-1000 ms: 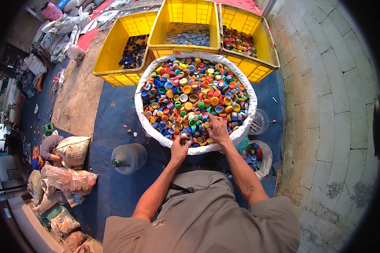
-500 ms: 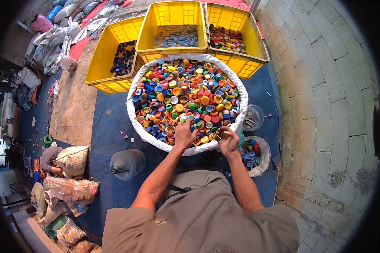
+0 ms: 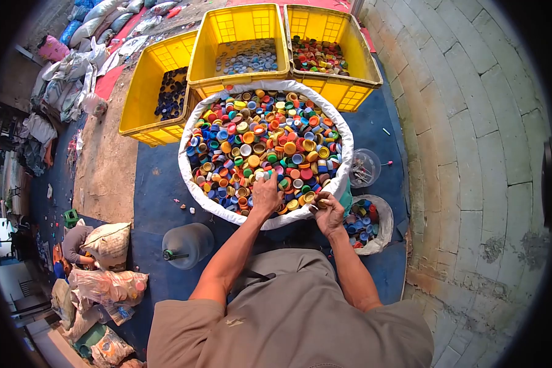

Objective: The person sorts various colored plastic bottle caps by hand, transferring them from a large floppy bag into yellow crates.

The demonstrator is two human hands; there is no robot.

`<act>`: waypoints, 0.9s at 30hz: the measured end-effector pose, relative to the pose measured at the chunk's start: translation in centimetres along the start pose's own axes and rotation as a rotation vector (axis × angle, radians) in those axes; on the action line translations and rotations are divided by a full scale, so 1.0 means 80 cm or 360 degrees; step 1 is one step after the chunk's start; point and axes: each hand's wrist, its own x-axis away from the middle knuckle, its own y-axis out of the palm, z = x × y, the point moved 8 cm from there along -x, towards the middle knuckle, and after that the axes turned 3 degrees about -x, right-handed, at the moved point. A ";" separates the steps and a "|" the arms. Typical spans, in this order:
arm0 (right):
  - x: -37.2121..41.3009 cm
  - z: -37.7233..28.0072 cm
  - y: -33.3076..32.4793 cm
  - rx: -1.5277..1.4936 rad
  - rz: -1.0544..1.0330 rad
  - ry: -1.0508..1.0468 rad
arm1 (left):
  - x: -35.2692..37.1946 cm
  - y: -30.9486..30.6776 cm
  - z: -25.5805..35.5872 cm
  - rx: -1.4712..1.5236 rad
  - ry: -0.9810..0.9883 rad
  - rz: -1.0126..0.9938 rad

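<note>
A round white-rimmed sack is full of bottle caps in many colours. My left hand reaches over its near side, fingertips down among the caps at a white and a green one; whether it grips one is hard to tell. At the sack's near right rim, my right hand is curled, with dark caps between its fingers. Three yellow crates stand behind the sack: dark caps in the left crate, pale ones in the middle crate, red and green ones in the right crate.
A clear bucket and a smaller sack of caps stand at the right, near a block wall. A large clear bottle lies at the left. Another person bends by stuffed sacks farther left.
The view has shifted slightly, so the crates and sack appear a little farther left. My hands have barely moved; my right hand is turned slightly, still at the rim.
</note>
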 end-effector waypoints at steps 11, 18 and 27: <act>-0.001 -0.002 0.002 0.0158 0.0025 -0.0022 | 0.001 0.009 -0.007 0.0133 -0.0098 -0.0020; -0.003 -0.004 0.007 0.0152 0.0029 -0.0016 | 0.001 -0.009 -0.014 0.0446 -0.0188 0.0132; -0.017 0.006 0.039 0.1177 0.0114 -0.0070 | 0.042 -0.034 -0.096 0.3195 -0.0915 0.0351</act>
